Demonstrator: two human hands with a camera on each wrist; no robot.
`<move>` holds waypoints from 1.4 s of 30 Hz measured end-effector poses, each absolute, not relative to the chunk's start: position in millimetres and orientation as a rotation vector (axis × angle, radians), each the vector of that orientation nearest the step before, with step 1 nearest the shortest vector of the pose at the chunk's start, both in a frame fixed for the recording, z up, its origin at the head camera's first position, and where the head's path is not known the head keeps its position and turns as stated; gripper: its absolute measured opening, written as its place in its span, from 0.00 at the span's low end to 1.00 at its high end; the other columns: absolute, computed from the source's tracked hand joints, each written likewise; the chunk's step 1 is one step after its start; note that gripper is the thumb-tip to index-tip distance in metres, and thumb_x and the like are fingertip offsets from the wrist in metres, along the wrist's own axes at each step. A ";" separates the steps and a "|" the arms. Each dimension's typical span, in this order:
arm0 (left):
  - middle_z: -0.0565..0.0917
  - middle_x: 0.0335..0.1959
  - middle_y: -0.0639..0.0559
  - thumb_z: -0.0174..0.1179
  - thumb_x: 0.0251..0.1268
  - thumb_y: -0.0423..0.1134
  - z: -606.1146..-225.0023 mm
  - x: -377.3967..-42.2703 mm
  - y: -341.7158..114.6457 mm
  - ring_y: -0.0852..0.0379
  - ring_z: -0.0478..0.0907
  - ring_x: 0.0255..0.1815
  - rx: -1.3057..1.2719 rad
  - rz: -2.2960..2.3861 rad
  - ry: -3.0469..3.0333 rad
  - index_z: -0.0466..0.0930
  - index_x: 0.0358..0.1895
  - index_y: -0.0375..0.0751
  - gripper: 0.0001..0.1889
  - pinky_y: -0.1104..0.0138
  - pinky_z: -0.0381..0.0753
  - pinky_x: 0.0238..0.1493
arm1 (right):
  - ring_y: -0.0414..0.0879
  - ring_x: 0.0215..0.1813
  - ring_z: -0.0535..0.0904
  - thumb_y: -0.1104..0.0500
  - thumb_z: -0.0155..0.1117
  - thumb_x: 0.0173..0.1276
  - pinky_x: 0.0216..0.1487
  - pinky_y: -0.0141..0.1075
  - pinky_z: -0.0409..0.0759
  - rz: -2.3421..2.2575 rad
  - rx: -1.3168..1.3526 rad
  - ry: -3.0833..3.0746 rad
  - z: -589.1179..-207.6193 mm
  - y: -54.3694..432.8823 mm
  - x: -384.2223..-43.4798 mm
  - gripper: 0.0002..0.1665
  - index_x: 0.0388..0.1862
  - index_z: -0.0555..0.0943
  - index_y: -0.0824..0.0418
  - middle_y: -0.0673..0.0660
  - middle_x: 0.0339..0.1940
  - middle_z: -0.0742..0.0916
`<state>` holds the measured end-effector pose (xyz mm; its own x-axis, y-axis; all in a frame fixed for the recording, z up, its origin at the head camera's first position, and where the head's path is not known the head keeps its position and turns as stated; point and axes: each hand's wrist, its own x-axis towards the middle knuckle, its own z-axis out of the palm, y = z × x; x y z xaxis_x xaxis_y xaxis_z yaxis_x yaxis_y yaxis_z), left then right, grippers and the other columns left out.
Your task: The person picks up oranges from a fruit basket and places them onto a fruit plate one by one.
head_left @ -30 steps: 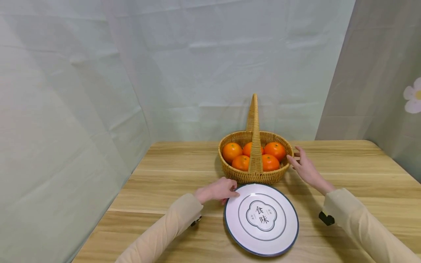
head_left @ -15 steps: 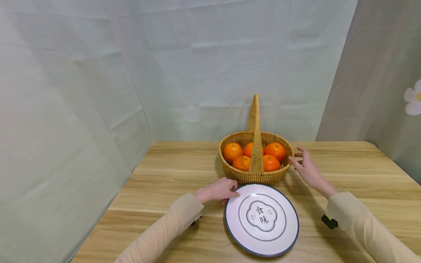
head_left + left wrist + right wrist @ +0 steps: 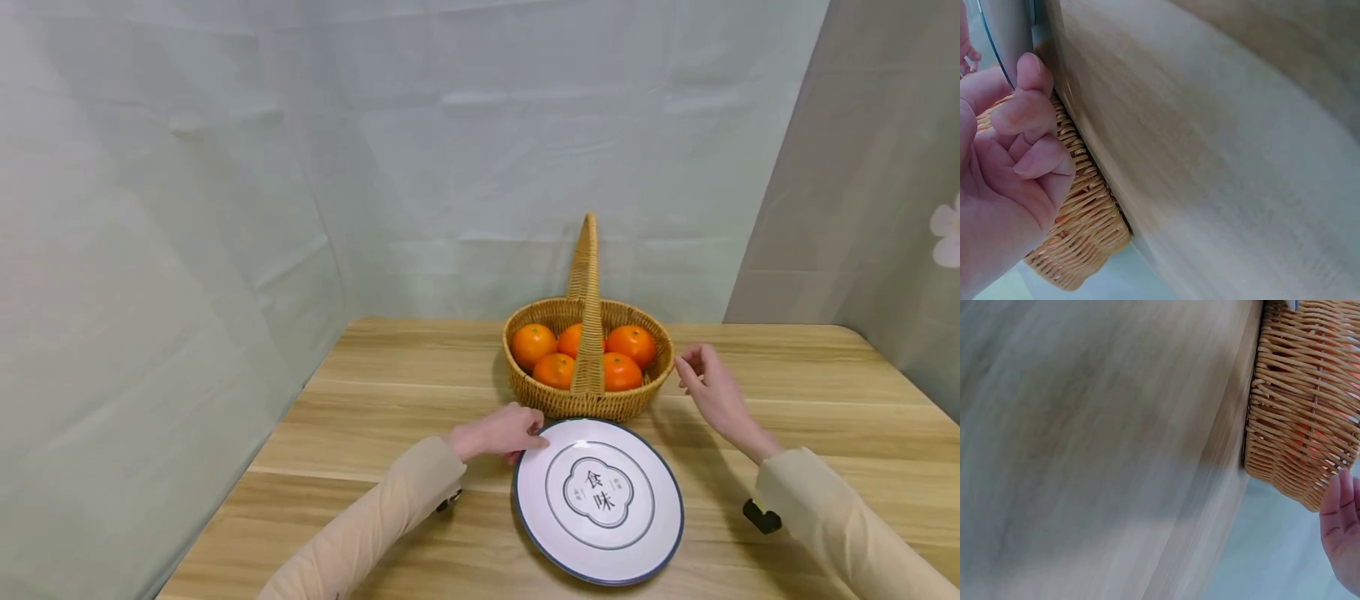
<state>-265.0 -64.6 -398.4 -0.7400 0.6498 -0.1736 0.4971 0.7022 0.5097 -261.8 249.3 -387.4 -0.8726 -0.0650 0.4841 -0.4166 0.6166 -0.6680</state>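
A white plate (image 3: 600, 533) with a dark blue rim and printed characters lies on the table in the head view. My left hand (image 3: 501, 432) pinches its upper left edge, thumb on top and fingers curled beneath; the left wrist view shows the hand (image 3: 1016, 144) at the plate's edge (image 3: 1007, 37). Just behind the plate stands a wicker basket (image 3: 551, 402) with a tall handle, holding several orange fruits (image 3: 621, 372). My right hand (image 3: 718, 396) is off the basket's right side, fingers loosely bent, holding nothing. Its fingers (image 3: 1338, 506) show beside the basket in the right wrist view.
The wooden table (image 3: 390, 375) extends to both sides of the basket and plate. Pale cloth (image 3: 450, 167) hangs behind and to the left, and a greyer panel (image 3: 847, 208) stands at the right.
My right hand has drawn slightly away from the basket's right rim, toward the right, and its fingers have bent more. The left hand stays on the plate. The view has shifted slightly.
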 end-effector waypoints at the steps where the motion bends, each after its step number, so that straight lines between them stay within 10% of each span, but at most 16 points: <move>1: 0.71 0.10 0.53 0.56 0.63 0.42 -398.3 -265.2 -64.5 0.57 0.70 0.08 0.902 0.623 2.570 0.71 0.31 0.44 0.07 0.73 0.63 0.12 | 0.53 0.28 0.72 0.60 0.47 0.71 0.25 0.30 0.72 1.139 0.390 -2.421 -387.4 249.5 -261.4 0.11 0.42 0.65 0.69 0.64 0.30 0.75; 42: 0.71 0.09 0.52 0.56 0.63 0.41 -399.4 -267.3 -64.5 0.58 0.69 0.08 0.913 0.626 2.561 0.70 0.31 0.44 0.07 0.73 0.64 0.11 | 0.38 0.18 0.66 0.66 0.63 0.59 0.18 0.30 0.66 0.851 0.927 -2.531 -387.6 242.5 -245.1 0.12 0.23 0.74 0.51 0.42 0.15 0.72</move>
